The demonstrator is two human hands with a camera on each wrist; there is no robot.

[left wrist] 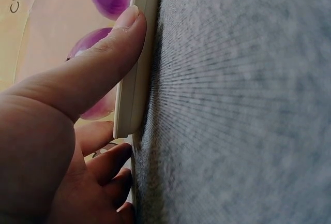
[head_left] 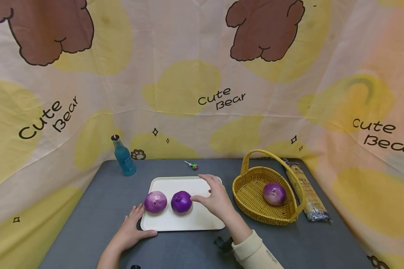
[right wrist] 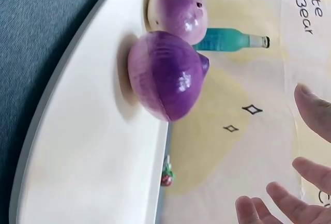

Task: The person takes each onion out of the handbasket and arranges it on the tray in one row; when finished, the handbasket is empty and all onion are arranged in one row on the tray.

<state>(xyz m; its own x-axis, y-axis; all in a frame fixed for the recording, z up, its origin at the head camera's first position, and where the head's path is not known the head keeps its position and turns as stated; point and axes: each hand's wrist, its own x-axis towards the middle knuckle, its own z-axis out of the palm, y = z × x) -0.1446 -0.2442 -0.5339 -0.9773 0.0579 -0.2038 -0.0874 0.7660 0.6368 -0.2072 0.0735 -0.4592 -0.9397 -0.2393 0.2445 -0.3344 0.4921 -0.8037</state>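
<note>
On the white tray (head_left: 202, 220) sit two purple onions: a paler one (head_left: 155, 203) at the left and a darker one (head_left: 181, 202) beside it. My left hand (head_left: 130, 229) rests at the tray's near left corner, its thumb against the front rim and its fingers spread along the left side. In the left wrist view the thumb (left wrist: 111, 48) lies across the rim. Above the tray's right part is my right hand (head_left: 216, 196), thumb and fingers spread, holding nothing. Its thumb tip appears close to the darker onion; the right wrist view shows the fingers (right wrist: 289, 203) apart from it.
Right of the tray stands a yellow wicker basket (head_left: 256, 213) with another purple onion (head_left: 274, 194) inside. A long plastic packet (head_left: 309, 194) lies behind its right side. A blue bottle (head_left: 124, 158) stands back left, and a small lollipop (head_left: 192, 166) lies behind the tray.
</note>
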